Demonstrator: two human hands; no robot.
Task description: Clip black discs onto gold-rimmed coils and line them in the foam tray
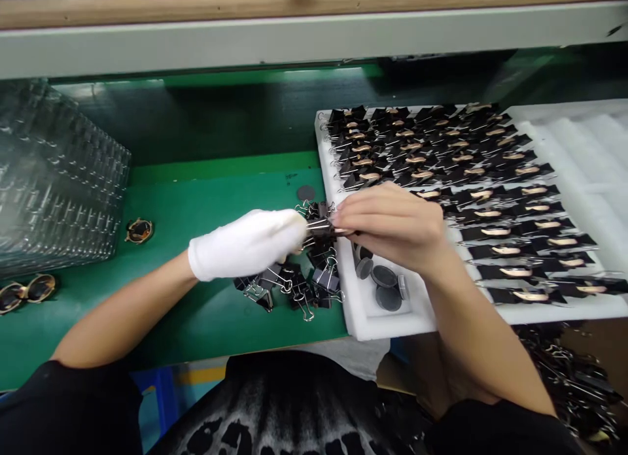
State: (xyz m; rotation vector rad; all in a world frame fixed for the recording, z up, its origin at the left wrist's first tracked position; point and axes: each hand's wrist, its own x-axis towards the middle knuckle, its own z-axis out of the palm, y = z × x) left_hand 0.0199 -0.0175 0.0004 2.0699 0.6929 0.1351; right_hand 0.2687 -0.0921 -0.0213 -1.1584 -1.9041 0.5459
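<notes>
My left hand (252,242), in a white glove, and my bare right hand (392,219) meet at a black binder clip (320,226) with silver wire handles. The fingers of both close on it, and part of it is hidden between them. Beneath lies a loose pile of black binder clips (299,286) on the green table (206,193). To the right, a white foam tray (367,327) bears rows of clamped black clips (461,158), each with a small tan-gold piece. Dark round discs (385,276) lie in the tray's near left corner, below my right wrist.
A stack of clear plastic trays (59,174) stands at the left. Sunglasses (27,293) and a small round gold-rimmed piece (139,230) lie near it. One dark disc (305,193) rests beyond the clips. More clips (574,376) fill a box at the lower right.
</notes>
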